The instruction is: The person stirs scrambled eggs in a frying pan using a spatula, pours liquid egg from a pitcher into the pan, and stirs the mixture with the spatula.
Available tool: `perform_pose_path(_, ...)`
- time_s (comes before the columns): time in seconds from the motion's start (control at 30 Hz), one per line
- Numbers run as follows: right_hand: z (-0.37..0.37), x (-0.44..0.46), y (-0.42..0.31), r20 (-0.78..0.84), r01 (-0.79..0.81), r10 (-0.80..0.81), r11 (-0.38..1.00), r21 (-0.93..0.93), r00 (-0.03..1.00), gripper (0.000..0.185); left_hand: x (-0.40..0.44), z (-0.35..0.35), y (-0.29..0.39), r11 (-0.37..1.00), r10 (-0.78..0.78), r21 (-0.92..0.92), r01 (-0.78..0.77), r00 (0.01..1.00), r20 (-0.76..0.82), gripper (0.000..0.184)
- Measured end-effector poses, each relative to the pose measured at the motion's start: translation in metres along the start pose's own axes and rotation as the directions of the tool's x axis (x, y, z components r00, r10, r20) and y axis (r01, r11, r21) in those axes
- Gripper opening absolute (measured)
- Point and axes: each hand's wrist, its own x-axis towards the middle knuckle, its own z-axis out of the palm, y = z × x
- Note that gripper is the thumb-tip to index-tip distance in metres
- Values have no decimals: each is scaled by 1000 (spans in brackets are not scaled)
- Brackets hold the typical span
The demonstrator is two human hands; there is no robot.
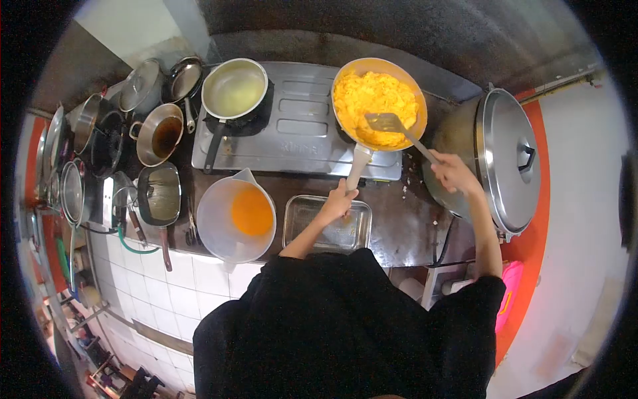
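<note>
My left hand [340, 201] grips the handle of the frying pan [343, 74]; my right hand [455, 174] clasps a spatula [387, 122] over the scrambled eggs [375, 96] inside that pan. The pan sits on the stove's [299, 147] right side, the metal tray [325, 226] nearer me than the pan.

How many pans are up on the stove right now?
2. One pan with pale contents sits on the left burner, its black handle toward the person. The other pan, holding fluffy yellow food, is at the right, its handle in the left hand.
</note>
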Motion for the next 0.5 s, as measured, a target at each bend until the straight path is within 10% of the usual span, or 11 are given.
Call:
perform_pose_path(0.1, 17, 7, 40, 90, 549, -573, 712, -437, 815, 41, 3, 1, -4, 998, -31, -53, 32, 999, 12, 30)
perform_pose_path(0.17, 43, -3, 2, 6, 265, -291, 863, -430, 957, 38, 0, 1, 2, 999, -32, -18, 32, 999, 9, 30)
perform_pose_path(0.33, 77, 80, -16, -52, 177, -179, 983, -39, 982, 35, 6, 1, -6, 999, -27, 28, 26, 1000, 12, 30)
perform_pose_path(0.43, 94, 124, -15, -279, 190, -125, 957, 221, 952, 20, 2, 3, 0, 997, 21, 73, -21, 1000, -9, 27)
perform_pose_path(0.5, 81, 137, -13, -152, 172, -106, 823, 542, 983, 10, 3, 4, 0, 999, -11, 45, 12, 1000, -3, 27)
